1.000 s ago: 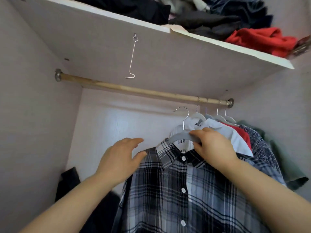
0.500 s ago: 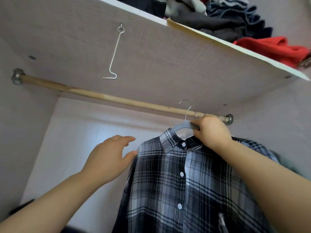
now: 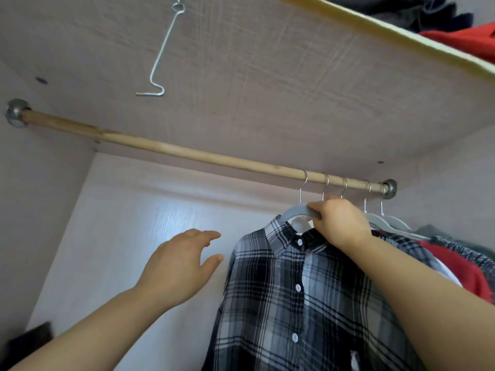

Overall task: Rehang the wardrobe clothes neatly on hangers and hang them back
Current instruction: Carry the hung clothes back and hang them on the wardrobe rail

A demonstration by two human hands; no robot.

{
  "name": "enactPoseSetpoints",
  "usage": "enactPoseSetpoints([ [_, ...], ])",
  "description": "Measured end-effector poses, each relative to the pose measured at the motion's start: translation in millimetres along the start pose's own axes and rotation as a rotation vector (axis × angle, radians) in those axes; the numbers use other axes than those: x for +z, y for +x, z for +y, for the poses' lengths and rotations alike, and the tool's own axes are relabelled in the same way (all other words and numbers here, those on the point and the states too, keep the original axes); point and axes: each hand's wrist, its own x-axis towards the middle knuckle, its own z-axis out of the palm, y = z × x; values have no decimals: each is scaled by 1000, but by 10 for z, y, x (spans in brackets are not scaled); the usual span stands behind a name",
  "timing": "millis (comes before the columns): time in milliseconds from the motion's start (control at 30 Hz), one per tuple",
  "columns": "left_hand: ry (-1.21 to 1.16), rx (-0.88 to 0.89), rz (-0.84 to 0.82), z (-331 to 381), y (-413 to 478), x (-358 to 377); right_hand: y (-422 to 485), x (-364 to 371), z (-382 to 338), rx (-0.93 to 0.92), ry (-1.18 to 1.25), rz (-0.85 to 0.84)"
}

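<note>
A black, grey and white plaid shirt [image 3: 292, 295] hangs buttoned on a grey hanger [image 3: 296, 211]. The hanger's metal hook [image 3: 304, 183] sits over the wooden rod [image 3: 166, 148]. My right hand [image 3: 337, 222] grips the hanger's shoulder just right of the hook. My left hand [image 3: 179, 266] hovers with fingers spread, just left of the shirt's shoulder, touching nothing. To the right, several more hangers [image 3: 385, 218] carry a white, a red [image 3: 455, 266] and a patterned garment.
A shelf board [image 3: 267, 62] spans just above the rod, with a bent wire hook [image 3: 158, 60] hanging from it. Piled clothes, one red [image 3: 463, 38], lie on top of the shelf. The left stretch of the rod is bare. A dark item [image 3: 26, 341] sits low left.
My right hand lifted the hanger and the hook now rests over the rod. The view tilted upward. My left hand came off the shirt's shoulder and drifted left.
</note>
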Motion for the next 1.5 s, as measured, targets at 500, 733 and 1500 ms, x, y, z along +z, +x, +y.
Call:
enactPoseSetpoints([
  [500,-83,-91,-146,-140,-557,314,-635,271,-173,-107,-56,127],
  [733,-102,-241,-339,-320,-1570,343,-1984,780,-849,-290,101,-73],
  [1500,432,-1574,-961,912,-6262,-1393,-6016,1044,-3238,-1093,825,-1148],
])
